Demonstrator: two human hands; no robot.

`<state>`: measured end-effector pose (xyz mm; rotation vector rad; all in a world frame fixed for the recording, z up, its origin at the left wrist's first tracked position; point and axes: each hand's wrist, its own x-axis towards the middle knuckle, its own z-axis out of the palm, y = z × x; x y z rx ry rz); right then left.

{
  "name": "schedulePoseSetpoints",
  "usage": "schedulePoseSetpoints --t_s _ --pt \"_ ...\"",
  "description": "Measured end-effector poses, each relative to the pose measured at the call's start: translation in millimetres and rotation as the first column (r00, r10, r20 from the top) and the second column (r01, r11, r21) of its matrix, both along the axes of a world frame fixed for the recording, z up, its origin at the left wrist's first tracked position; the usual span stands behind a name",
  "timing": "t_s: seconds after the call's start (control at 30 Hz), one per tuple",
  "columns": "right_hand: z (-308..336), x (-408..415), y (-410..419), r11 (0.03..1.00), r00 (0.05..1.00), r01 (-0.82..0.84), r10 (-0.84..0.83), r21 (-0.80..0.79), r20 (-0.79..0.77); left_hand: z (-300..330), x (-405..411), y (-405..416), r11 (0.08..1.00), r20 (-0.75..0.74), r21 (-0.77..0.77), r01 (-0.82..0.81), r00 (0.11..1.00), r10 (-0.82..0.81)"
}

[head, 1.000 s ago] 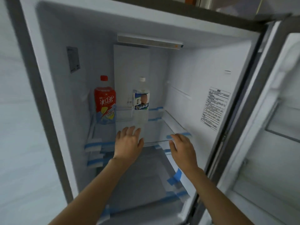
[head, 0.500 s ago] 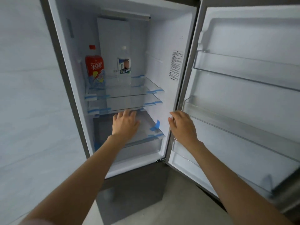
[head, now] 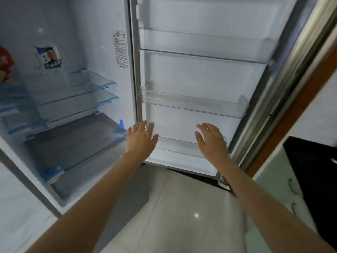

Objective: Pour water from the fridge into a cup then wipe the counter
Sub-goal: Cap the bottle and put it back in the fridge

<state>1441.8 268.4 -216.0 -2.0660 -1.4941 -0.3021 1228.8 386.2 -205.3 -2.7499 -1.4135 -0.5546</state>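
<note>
Inside, at the far left, a red-labelled bottle (head: 6, 64) and the clear water bottle (head: 50, 64) are standing on the fridge's glass shelf (head: 87, 83), blurred but apparently upright and untouched. The left hand (head: 140, 138) and right hand (head: 211, 140) are hovering spread and empty before the open door (head: 200, 70), probably because neither is reaching for the water yet.

The fridge (head: 76, 24) stands open on the left, its door (head: 200, 73) swung out to the right. On the top glass shelf (head: 87, 83) stand two bottles — the water bottle (head: 50, 61) to the right of the soft-drink bottle (head: 5, 66), which sits at the left edge. Both hands — left hand (head: 140, 138), right hand (head: 211, 141) — are held before the door's lower racks (head: 193, 105), left of the cabinet (head: 280, 181).
</note>
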Motion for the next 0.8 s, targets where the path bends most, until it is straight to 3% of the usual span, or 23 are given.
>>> schedulePoseSetpoints --t_s 0.37,0.67,0.8 --pt "3 90 -108 0.947 0.947 0.32 -0.321 -0.02 -0.012 1 125 -75 0.949 -0.041 0.033 0.313 0.949 -0.311" --pt "34 202 -87 0.968 0.968 0.251 -0.25 0.024 -0.022 37 223 -82 0.926 0.038 0.215 0.311 0.944 -0.327" --pt "66 245 -56 0.98 0.98 0.192 -0.194 -0.051 -0.043 48 250 -74 0.946 -0.013 0.206 0.252 0.967 -0.255"
